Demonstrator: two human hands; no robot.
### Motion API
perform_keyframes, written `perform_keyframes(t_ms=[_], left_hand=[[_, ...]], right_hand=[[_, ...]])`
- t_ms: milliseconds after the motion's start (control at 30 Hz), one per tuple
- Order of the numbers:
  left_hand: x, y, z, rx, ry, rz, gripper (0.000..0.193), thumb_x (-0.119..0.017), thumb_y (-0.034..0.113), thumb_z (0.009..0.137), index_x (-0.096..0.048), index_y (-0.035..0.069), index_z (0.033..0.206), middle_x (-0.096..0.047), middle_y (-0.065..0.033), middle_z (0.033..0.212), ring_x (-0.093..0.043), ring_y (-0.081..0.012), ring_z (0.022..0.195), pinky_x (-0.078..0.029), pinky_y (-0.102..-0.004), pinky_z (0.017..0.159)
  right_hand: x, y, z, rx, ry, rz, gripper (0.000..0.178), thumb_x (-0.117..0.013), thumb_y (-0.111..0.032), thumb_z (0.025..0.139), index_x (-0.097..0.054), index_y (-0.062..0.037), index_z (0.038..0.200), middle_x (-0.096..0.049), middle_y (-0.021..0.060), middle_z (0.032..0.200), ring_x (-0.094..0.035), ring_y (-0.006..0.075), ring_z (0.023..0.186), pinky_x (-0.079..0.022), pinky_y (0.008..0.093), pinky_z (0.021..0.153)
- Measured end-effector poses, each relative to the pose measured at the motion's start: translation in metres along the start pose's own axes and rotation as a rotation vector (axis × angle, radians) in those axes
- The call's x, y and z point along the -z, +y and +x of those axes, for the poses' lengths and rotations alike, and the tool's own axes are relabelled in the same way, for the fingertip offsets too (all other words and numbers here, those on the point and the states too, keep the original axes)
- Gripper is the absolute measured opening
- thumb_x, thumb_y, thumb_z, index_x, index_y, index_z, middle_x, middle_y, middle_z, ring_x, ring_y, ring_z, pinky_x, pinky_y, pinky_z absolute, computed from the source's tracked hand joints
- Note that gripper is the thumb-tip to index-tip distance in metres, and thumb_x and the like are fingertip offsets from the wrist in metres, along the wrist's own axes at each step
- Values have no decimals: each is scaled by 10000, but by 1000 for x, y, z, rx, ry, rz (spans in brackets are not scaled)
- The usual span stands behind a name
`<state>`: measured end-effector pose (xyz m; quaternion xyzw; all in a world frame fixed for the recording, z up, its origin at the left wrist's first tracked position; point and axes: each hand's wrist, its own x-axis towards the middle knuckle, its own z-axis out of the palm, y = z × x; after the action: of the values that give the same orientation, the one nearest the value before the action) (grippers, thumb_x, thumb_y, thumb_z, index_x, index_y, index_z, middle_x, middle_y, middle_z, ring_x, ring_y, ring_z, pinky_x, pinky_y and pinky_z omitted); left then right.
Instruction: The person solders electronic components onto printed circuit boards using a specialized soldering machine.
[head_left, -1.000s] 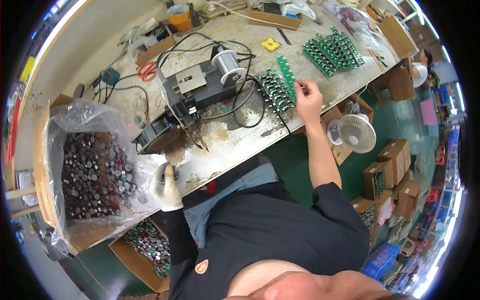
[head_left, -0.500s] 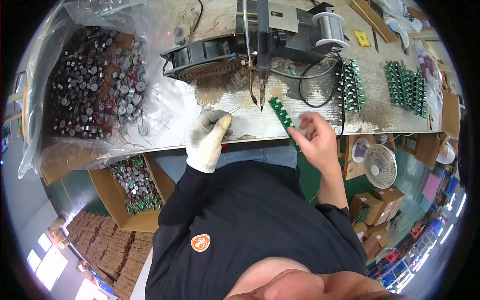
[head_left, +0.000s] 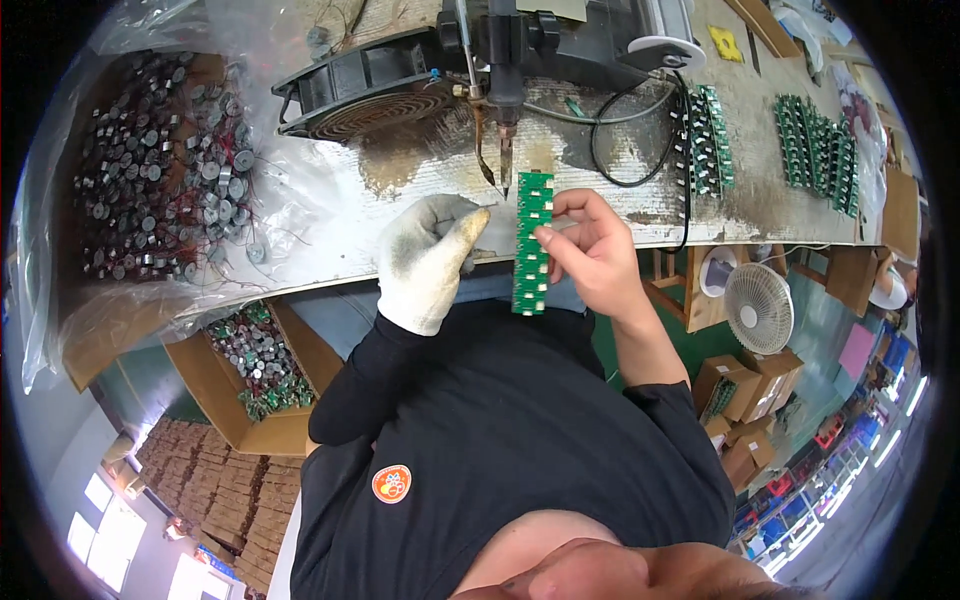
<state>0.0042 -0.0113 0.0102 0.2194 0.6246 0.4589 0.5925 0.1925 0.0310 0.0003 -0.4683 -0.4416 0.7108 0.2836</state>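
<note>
My left hand (head_left: 430, 262), in a white glove with grey and stained fingers, is closed in a pinch. A thin wire (head_left: 494, 207) shows faintly at its fingertips; anything else inside the glove is hidden. Between bare thumb and fingers, my right hand (head_left: 597, 250) grips a long green circuit board strip (head_left: 533, 243), held nearly upright in view, with pale pads along its edge. Just left of the strip's top end is the pointed tip of a soldering iron (head_left: 505, 165), mounted on a stand above the bench. Both hands are close together below that tip.
A plastic-lined box of small round motors with wires (head_left: 165, 165) stands at left. A black fan (head_left: 375, 98) sits behind my left hand, a solder wire spool (head_left: 665, 45) at the back. Circuit board strips (head_left: 705, 140) lie at right, near a black cable (head_left: 600, 150). Below is a carton (head_left: 225, 400).
My right hand has moved left and slightly up, turning the circuit board strip from slanted to nearly upright. My left hand has shifted right and up, nearer the iron tip. The view has shifted slightly.
</note>
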Motion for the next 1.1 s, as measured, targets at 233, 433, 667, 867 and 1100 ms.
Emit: perform_keyframes(t_ms=[233,433,667,867,1100], left_hand=[[1,-4,4,10,-30,-25,195,-659,146,866,-631,-31,944,-608,-7,748,-531,-53,621,-420,-197,544],[-6,-3,6,-66,-36,-113,166,-626,113,883,-624,-45,935,-634,-45,811,-594,-91,753,-488,-233,670],[-9,1,7,16,-54,-234,147,-622,110,888,-617,-33,919,-657,-70,840,-610,-103,745,-494,-236,671],[-7,-4,7,-18,-54,-255,151,-619,114,892,-618,-32,933,-662,-74,854,-614,-104,746,-495,-240,673],[-7,-1,5,-36,-60,-278,159,-625,124,891,-618,-24,949,-664,-73,872,-615,-105,769,-494,-240,683]], right_hand=[[-13,5,1,54,-63,65,306,-594,-16,878,-454,11,1148,-581,69,949,-579,65,657,-462,199,516],[-12,9,0,69,-62,44,327,-585,-1,877,-445,28,1171,-588,74,954,-582,66,667,-463,202,521],[-12,10,-3,106,-57,23,309,-583,11,875,-455,35,1155,-600,51,861,-574,60,660,-454,198,532],[-12,8,-2,134,-63,11,299,-584,11,878,-457,38,1147,-609,50,850,-565,57,645,-446,198,537],[-13,8,-3,171,-59,-20,298,-588,16,873,-461,42,1141,-612,38,779,-551,53,625,-426,198,556]])
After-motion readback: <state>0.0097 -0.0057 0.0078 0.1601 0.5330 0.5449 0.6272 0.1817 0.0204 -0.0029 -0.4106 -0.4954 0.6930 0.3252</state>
